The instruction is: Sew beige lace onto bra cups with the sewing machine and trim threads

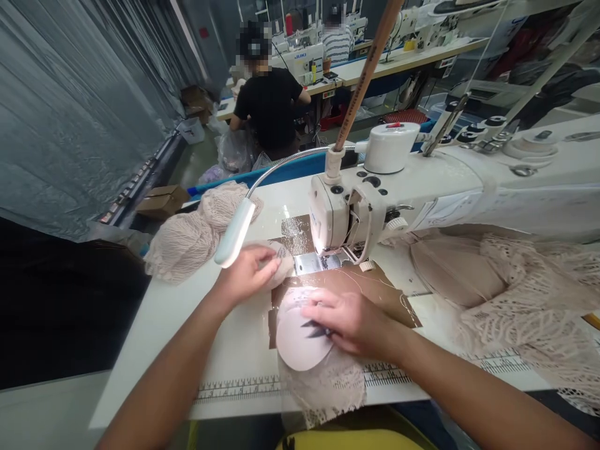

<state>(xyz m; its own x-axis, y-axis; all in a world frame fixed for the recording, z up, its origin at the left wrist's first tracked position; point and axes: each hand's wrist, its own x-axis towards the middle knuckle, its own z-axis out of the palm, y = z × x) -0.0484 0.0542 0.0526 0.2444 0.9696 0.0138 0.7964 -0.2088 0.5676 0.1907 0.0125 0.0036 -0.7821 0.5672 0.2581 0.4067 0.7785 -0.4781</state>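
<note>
My left hand [246,272] is closed, thumb and fingers pinching a sheer beige fabric piece [282,265] left of the needle plate [309,264]. Dark-bladed thread snips [316,329] are in my closed right hand [354,319], their blades pointing left. Under the blades lies a smooth pale round cup [300,347], resting on beige lace [328,387] that hangs over the table's front edge. My right fingertips are at the cup's upper part; whether they also grip its fabric I cannot tell. The white sewing machine's head [330,212] stands just beyond both hands.
A lamp [234,234] on a bent neck hangs over my left hand. Bundled lace [187,240] lies at the back left. More lace with a cup [457,269] is piled on the right. A printed ruler [244,389] runs along the front edge. A co-worker [269,106] sits ahead.
</note>
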